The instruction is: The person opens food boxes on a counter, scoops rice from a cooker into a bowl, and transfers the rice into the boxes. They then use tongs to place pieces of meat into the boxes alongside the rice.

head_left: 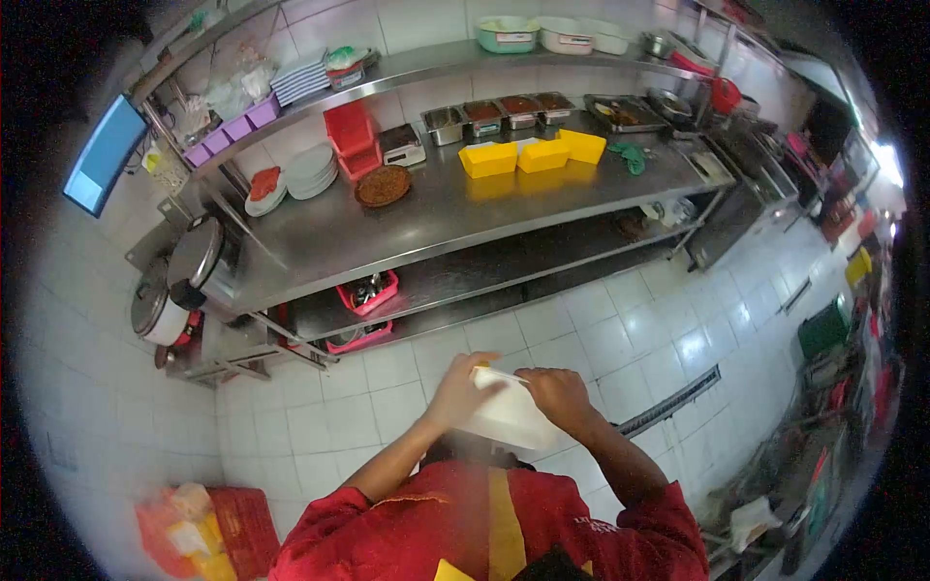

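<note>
Over the tiled floor, in front of my chest, I have a paper food box (513,414) between both hands. Its visible side is white, with a bit of yellow at the top edge near my left fingers. My left hand (459,392) grips the box's left side; it is slightly blurred. Closed on the upper right edge is my right hand (559,395). The lower part of the box spreads out below my fingers. Several yellow paper boxes (542,155) stand on the steel counter (407,228) ahead.
A brown food-filled dish (383,186), a scale (402,145), red trays (352,140) and white plates (312,172) are on the counter. Metal food pans (482,116) line its back. A rice cooker (201,257) stands left. Red crates (242,528) sit behind on the left.
</note>
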Available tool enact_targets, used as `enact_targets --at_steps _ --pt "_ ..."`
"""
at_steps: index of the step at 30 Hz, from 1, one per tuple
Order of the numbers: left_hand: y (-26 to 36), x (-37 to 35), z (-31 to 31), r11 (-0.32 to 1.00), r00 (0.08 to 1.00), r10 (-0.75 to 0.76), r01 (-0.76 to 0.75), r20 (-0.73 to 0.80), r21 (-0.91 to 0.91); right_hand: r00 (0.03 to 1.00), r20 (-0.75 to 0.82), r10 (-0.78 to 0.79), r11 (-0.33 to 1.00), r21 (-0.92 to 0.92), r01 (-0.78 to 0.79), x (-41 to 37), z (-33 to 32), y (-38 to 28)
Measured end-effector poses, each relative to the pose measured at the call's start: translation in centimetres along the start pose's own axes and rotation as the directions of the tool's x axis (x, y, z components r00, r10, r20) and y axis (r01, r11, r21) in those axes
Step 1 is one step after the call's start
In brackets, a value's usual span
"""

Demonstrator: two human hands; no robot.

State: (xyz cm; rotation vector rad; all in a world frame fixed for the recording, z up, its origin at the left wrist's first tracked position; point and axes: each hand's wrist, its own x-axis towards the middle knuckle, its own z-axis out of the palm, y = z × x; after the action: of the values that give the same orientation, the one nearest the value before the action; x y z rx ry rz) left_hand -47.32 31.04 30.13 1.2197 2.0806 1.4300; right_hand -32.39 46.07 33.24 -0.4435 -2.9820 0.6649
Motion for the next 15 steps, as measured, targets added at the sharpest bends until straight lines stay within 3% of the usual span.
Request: enact_targets --at_steps 1,3,4,6,7,8,9,10,12,14,15 --pt "-1.6 1.9 -0.1 0.993 0.998 0.016 -0.022 0.062 0.113 0.995 0.089 -0.048 0.999 -0.009 0.049 2.5 -0.1 1.8" --pt "-3.8 5.5 -0.6 0.998 0.998 -0.067 0.066 0.013 0.017 0.974 0.2 -0.109 0.993 -0.018 0.115 7.5 0.2 4.9" --pt "-4.8 7.5 -1.0 0.989 0.992 -0.13 0.129 -0.004 -0.071 0.979 0.133 -0.153 0.988 0.049 0.148 10.0 0.6 6.2" --pt "-10.2 11.9 -1.4 0.997 0.982 -0.081 0.078 -0.169 -0.028 0.979 0.081 -0.187 0.977 0.115 0.178 14.6 -0.2 8.6" --pt "-11.4 14.9 -2.3 0.992 0.967 -0.121 0.124 -0.222 0.001 0.972 -0.02 -0.233 0.966 0.113 0.233 17.3 -1.8 9.4" --pt "-12.4 17.8 -3.4 0.971 0.937 -0.24 0.226 -0.253 -0.082 0.951 -0.126 -0.282 0.95 0.099 0.295 20.4 -3.3 10.4" --pt "-14.8 20.8 -4.2 0.986 0.924 -0.136 0.16 -0.357 0.04 0.984 0.04 -0.176 0.979 0.11 0.171 23.0 -4.8 12.2" --pt "-19.0 23.5 -4.5 0.995 0.892 -0.092 0.095 -0.443 -0.015 0.981 0.05 -0.186 0.979 0.09 0.181 25.9 -5.9 14.3" --pt "-21.7 29.6 -6.1 0.973 0.841 -0.118 0.203 -0.529 0.105 0.964 -0.038 -0.263 0.962 -0.085 0.259 31.8 -7.9 18.7" --pt "-24.9 35.7 -6.7 0.972 0.805 -0.126 0.217 -0.58 0.089 0.974 0.044 -0.221 0.97 -0.092 0.224 38.8 -9.6 23.3" --pt "-26.3 38.1 -7.0 0.966 0.786 -0.129 0.239 -0.605 0.104 0.954 -0.069 -0.291 0.943 -0.19 0.273 42.4 -8.9 26.4"
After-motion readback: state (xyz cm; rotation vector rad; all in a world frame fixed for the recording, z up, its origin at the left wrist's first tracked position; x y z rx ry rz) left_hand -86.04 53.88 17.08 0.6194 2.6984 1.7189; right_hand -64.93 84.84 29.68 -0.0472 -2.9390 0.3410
